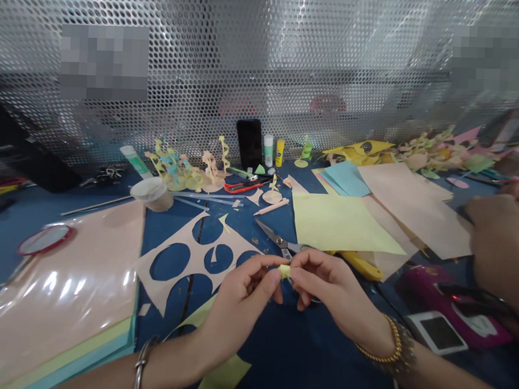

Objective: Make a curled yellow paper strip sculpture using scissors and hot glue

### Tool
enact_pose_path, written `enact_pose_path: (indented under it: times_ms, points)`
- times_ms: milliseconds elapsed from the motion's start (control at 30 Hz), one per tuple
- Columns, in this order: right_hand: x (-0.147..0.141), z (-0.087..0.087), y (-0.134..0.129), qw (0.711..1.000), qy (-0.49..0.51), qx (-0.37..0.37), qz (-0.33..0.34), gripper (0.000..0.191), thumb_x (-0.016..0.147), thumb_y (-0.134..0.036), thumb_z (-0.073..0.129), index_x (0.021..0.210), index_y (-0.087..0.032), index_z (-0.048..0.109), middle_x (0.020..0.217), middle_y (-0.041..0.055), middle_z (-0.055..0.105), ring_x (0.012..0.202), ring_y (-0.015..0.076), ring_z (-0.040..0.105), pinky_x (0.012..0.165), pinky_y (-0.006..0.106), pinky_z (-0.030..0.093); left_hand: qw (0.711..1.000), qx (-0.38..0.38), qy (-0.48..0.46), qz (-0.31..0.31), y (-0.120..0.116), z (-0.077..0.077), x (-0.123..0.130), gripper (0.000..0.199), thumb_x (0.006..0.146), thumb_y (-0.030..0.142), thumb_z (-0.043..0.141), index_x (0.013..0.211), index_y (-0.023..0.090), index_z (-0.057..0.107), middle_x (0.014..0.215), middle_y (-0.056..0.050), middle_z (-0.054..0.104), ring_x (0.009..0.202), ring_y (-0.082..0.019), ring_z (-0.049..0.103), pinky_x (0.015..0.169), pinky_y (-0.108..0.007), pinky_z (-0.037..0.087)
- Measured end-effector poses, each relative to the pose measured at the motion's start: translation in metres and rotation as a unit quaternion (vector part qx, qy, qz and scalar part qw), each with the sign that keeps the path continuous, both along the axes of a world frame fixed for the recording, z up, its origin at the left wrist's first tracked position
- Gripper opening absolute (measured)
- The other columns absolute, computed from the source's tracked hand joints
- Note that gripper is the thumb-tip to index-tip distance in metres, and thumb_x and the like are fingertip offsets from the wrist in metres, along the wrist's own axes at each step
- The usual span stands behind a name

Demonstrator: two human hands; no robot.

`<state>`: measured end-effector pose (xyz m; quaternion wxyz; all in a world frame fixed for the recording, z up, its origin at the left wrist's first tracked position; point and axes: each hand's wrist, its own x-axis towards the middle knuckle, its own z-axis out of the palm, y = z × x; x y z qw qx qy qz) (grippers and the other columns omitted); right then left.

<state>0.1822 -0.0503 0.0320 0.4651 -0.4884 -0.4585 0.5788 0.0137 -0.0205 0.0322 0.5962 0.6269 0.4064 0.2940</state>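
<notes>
Between the fingertips of both hands is a small folded piece of yellow paper (284, 271). My left hand (250, 290) pinches it from the left, and my right hand (328, 282) grips its right end. Just behind them lie scissors (280, 240) with grey blades, their handles partly hidden by my hands. Left of my left hand, a pale pink paper sheet (198, 243) with several round holes lies flat. Under my left forearm is a yellow-green paper scrap (225, 378).
Paper sheets (344, 220) spread at right, near a yellow-handled tool (363, 266) and a magenta device (435, 286). Small paper figures (179, 172), a tub (152, 193), a phone (249, 143) and glue sticks (268, 150) stand behind. Another person's hand (501, 225) is far right.
</notes>
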Motion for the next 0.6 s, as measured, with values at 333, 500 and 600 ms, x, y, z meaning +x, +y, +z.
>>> enact_pose_path:
  times_ms: [333, 500, 600]
  points:
    - [-0.002, 0.0015, -0.0027, 0.998, -0.063, 0.015, -0.016, 0.015, 0.082, -0.031, 0.061, 0.075, -0.018, 0.059, 0.061, -0.0046, 0.05, 0.052, 0.0087, 0.047, 0.049, 0.022, 0.048, 0.998, 0.033, 0.031, 0.048, 0.003, 0.0001, 0.0, 0.018, 0.088, 0.035, 0.06, 0.082, 0.02, 0.068, 0.05, 0.006, 0.05, 0.048, -0.009, 0.047, 0.049, -0.02, 0.036]
    - [-0.0027, 0.0017, -0.0044, 0.994, -0.104, 0.021, -0.02, 0.014, 0.083, -0.03, 0.059, 0.075, -0.018, 0.058, 0.061, -0.0042, 0.051, 0.053, 0.01, 0.049, 0.05, 0.023, 0.043, 0.998, 0.022, 0.034, 0.053, 0.0044, 0.0009, 0.0016, 0.018, 0.086, 0.035, 0.061, 0.083, 0.02, 0.07, 0.047, 0.007, 0.047, 0.044, -0.009, 0.046, 0.047, -0.02, 0.037]
    - [-0.0028, 0.0022, -0.006, 0.992, -0.12, 0.034, -0.019, 0.013, 0.083, -0.03, 0.059, 0.076, -0.019, 0.058, 0.062, -0.0038, 0.051, 0.055, 0.0108, 0.049, 0.05, 0.023, 0.041, 0.998, 0.021, 0.036, 0.048, 0.0048, 0.0023, 0.0013, 0.018, 0.085, 0.035, 0.062, 0.081, 0.019, 0.071, 0.047, 0.007, 0.048, 0.045, -0.01, 0.046, 0.047, -0.02, 0.038]
